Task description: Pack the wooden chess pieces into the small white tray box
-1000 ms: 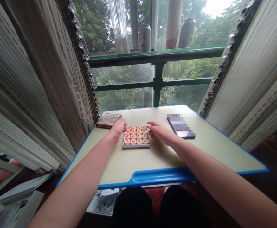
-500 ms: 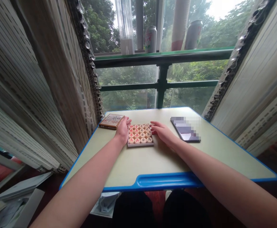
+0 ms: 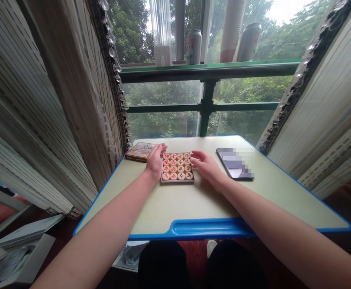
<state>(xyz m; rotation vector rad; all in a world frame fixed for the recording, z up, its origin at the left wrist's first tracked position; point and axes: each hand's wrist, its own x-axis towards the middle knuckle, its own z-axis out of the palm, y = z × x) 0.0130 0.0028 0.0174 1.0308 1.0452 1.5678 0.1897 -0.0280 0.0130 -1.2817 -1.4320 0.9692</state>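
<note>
A shallow open box (image 3: 178, 182) lies on the table, filled with rows of round wooden Chinese chess pieces (image 3: 173, 169), some with red characters and some with black. Along its left side rests my left hand (image 3: 155, 162), fingers stretched out away from me and thumb side hidden. My right hand (image 3: 204, 163) is at the opposite side, its fingers loosely extended with the tips at the box's right edge. Whether the fingers press on the box walls cannot be told. The printed box lid (image 3: 141, 151) lies just beyond my left hand, partly covered by it.
A smartphone (image 3: 235, 164), partly pixelated, lies right of my right hand. The pale table (image 3: 175, 204) has a blue rim with a front groove. Cans (image 3: 193, 47) and stacked cups (image 3: 231, 32) stand on the window ledge. Curtains hang on both sides; an open white box (image 3: 27, 257) is below left.
The chess box and both hands sit slightly higher in the picture, partly from a small camera shift. The hands keep their places on either side of the box.
</note>
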